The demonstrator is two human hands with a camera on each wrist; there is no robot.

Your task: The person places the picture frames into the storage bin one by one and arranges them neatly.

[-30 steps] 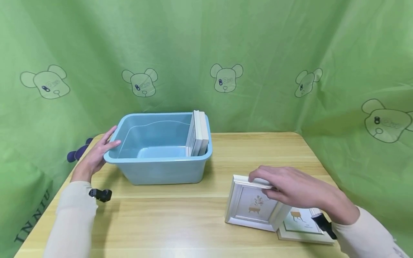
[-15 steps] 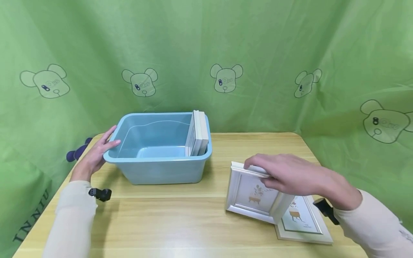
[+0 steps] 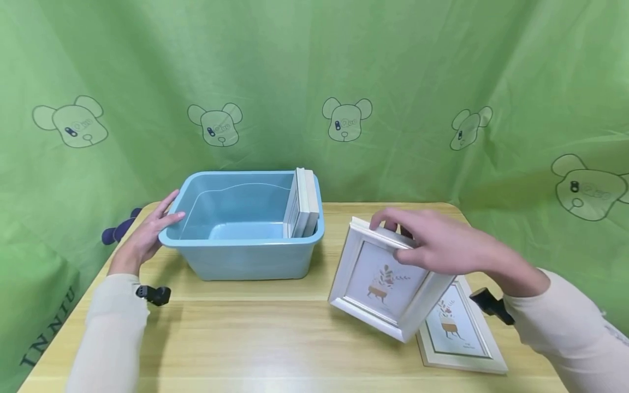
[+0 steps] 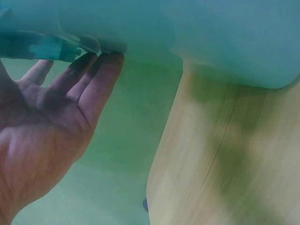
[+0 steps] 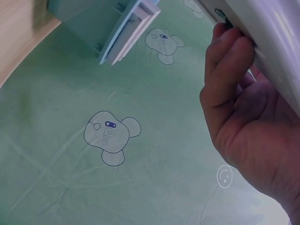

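Observation:
My right hand (image 3: 437, 240) grips a white picture frame (image 3: 380, 292) by its top edge, thumb on the front and fingers behind. The frame hangs tilted above the table, showing a potted-plant print. In the right wrist view, the frame's white edge (image 5: 276, 42) shows above the curled fingers. Below it another white picture frame (image 3: 459, 327) lies face up, partly hidden. My left hand (image 3: 147, 237) holds the left rim of a light blue basin (image 3: 245, 262), thumb over the rim. In the left wrist view its fingers (image 4: 101, 89) touch the basin from outside.
White picture frames (image 3: 302, 204) stand on edge against the basin's right end. The wooden table (image 3: 245, 338) backs onto a green curtain (image 3: 275, 65) with bear-head prints. A dark purple object (image 3: 118, 232) shows past the table's left edge.
My right hand has lifted the picture frame off the table, tilting it and uncovering more of the frame lying below. The left hand and basin stay put.

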